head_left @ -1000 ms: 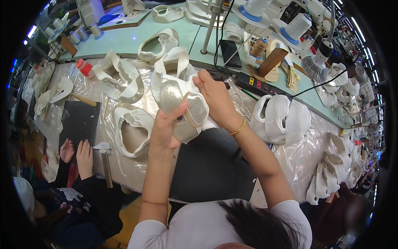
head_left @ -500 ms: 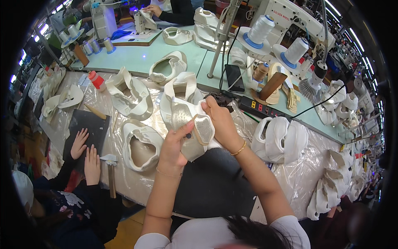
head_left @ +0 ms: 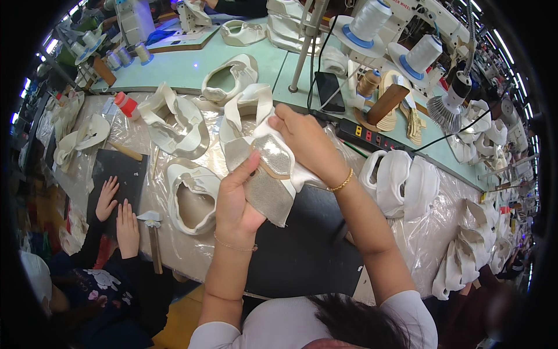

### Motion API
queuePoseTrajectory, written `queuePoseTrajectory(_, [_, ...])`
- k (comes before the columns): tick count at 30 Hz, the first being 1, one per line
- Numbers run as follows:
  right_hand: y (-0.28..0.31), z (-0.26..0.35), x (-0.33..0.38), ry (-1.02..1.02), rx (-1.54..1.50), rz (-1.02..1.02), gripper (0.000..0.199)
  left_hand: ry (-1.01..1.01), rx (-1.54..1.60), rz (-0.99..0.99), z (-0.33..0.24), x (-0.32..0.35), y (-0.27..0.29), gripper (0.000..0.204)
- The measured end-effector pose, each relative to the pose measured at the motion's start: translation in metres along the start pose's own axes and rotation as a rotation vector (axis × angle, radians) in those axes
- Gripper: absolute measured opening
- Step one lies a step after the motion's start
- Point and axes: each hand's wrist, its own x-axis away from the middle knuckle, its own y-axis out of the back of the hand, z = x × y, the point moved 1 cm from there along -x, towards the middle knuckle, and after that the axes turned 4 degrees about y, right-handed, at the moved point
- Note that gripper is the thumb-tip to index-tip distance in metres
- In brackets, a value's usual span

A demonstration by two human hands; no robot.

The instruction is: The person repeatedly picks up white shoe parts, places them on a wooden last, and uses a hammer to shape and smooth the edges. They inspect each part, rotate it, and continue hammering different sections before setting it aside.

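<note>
Between my hands is a white and silver-grey shoe upper (head_left: 270,196), held above the table with a shiny textured patch and a tan edge turned up. My left hand (head_left: 237,205) grips its left side from below, the thumb pressed on the grey face. At its upper right, my right hand (head_left: 307,142) is closed on the white part; its fingertips are partly hidden behind the material. Just beyond my hands stands another white upper (head_left: 256,99). To the left sits a rounded white upper (head_left: 192,195), with a further one (head_left: 173,122) behind it.
A black mat (head_left: 302,250) lies below my hands. At left, a co-worker's hands (head_left: 125,224) rest on a dark board (head_left: 119,180) beside a hammer (head_left: 154,241). Stacked uppers (head_left: 401,183) stand at right; a power strip (head_left: 363,136), phone (head_left: 329,92) and thread cones (head_left: 421,57) lie beyond.
The upper has been turned in my hands, so more of its grey lower face shows. My right hand has shifted slightly up and left. The whole view has shifted a little.
</note>
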Motion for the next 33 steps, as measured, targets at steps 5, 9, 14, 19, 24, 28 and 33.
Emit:
queuePoseTrajectory(5, [-0.016,-0.01,-0.003,-0.09,-0.129,0.07,0.024,0.028,0.106,0.041,0.004,-0.005,0.004,0.043])
queuePoseTrajectory(9, [-0.016,-0.012,0.001,-0.055,-0.102,0.07,0.02,-0.064,-0.041,-0.027,0.005,-0.005,0.005,0.049])
queuePoseTrajectory(14, [-0.014,-0.012,0.0,-0.001,-0.003,0.075,0.017,-0.033,0.005,0.056,0.006,-0.002,0.009,0.048])
queuePoseTrajectory(19, [-0.023,-0.018,0.0,-0.095,-0.135,0.088,0.017,0.022,0.076,0.015,0.004,-0.01,0.012,0.048])
queuePoseTrajectory(24, [-0.014,-0.022,0.0,-0.055,-0.096,0.073,0.025,-0.191,-0.054,-0.043,0.013,-0.006,0.015,0.054])
queuePoseTrajectory(28, [0.004,-0.024,-0.01,-0.152,-0.032,0.059,0.03,-0.509,-0.441,0.04,0.034,0.012,0.027,0.059])
queuePoseTrajectory(33, [0.013,-0.037,0.006,-0.4,-0.718,-0.214,0.029,-0.699,-1.302,0.084,0.042,0.021,0.055,0.07])
